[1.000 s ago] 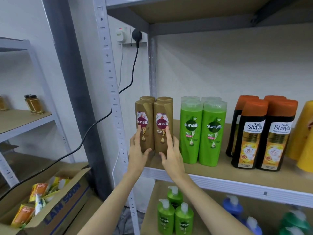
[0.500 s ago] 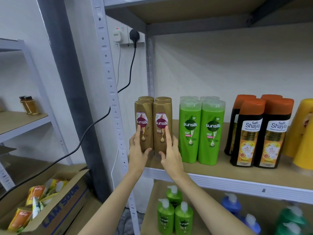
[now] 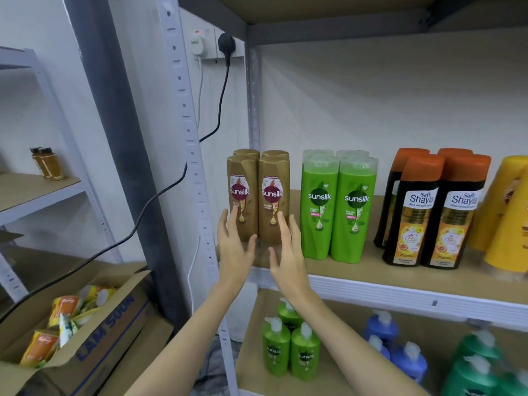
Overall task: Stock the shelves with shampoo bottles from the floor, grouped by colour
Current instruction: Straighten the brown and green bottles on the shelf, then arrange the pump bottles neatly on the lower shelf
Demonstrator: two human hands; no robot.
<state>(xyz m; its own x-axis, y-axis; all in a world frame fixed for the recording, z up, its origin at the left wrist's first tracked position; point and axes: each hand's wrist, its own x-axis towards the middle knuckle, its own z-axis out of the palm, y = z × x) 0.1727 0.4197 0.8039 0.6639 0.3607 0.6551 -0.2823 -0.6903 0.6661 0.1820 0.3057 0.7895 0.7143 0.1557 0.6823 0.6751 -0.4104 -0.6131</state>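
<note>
From the head camera, four tall brown plastic Sunsilk shampoo bottles (image 3: 258, 195) stand upright at the left end of the wooden shelf board (image 3: 371, 277), beside green Sunsilk bottles (image 3: 338, 207). The left hand (image 3: 234, 247) and right hand (image 3: 285, 252), fingers straight and spread, hover before them; contact seems unlikely, though blur obscures it.

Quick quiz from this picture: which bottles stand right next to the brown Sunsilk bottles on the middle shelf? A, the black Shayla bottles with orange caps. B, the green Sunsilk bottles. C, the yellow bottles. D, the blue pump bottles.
B: the green Sunsilk bottles stand immediately beside the brown Sunsilk bottles, with the black Shayla bottles beyond them.
</note>
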